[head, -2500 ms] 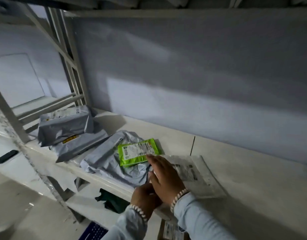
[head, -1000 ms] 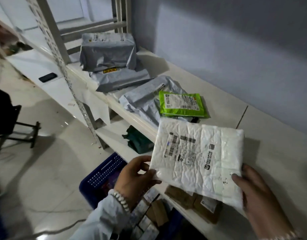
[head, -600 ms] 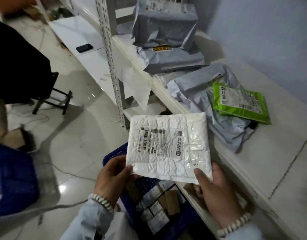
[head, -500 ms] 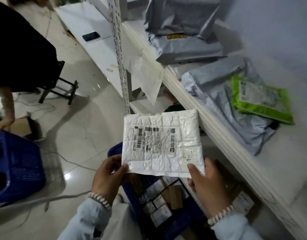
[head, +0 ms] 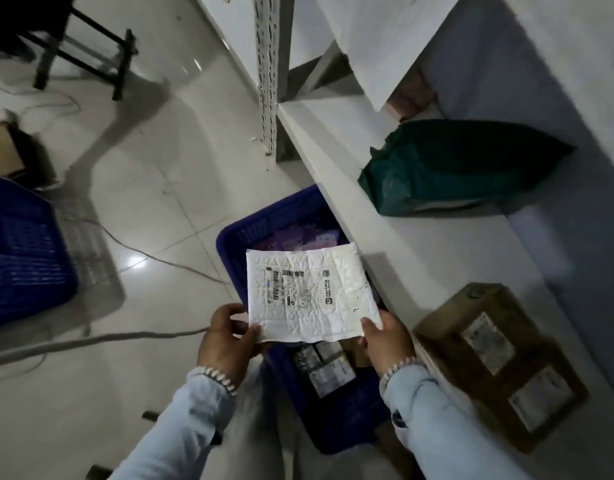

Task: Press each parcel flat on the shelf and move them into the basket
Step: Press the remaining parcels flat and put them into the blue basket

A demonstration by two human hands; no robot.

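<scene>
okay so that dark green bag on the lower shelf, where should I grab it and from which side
Probably the crumpled end of the dark green bag nearest the shelf's front edge, reached from the aisle: that loose, gathered plastic offers something to pinch, while the upper shelf board overhangs the rest.

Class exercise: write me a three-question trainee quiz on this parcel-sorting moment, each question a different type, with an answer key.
1. True or false: the white parcel already lies inside the blue basket.
2. What lies on the lower shelf beyond the basket?
A. green bag
B. red bucket
C. glass bottle
3. Fill in: the left hand and right hand hold the parcel by its two near ____.

Key: 1 false; 2 A; 3 corners.
</scene>
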